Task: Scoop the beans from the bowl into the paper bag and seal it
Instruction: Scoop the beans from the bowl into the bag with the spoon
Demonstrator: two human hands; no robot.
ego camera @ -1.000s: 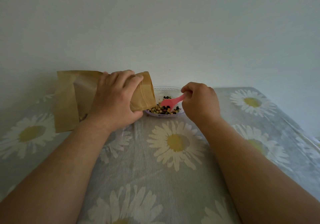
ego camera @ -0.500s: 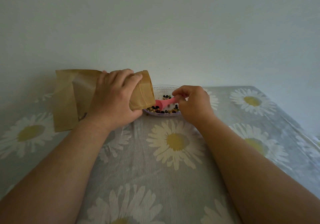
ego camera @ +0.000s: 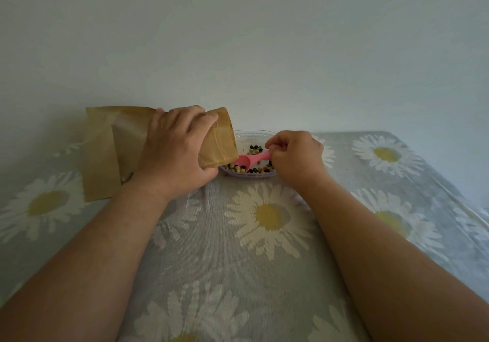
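Note:
A brown paper bag lies tilted on its side at the back left, its mouth pointing right over the bowl. My left hand grips the bag near the mouth. A clear shallow bowl holds mixed dark and yellow beans. My right hand pinches the handle of a pink spoon. The spoon's scoop end sits at the edge of the bag's mouth, above the beans. The inside of the bag is hidden.
The table carries a grey cloth printed with large daisies. A pale wall rises directly behind the bag and bowl. The table's right edge runs diagonally toward me.
My right hand carried the spoon leftward from the middle of the bowl up to the bag's mouth. The left hand and bag stayed nearly in place.

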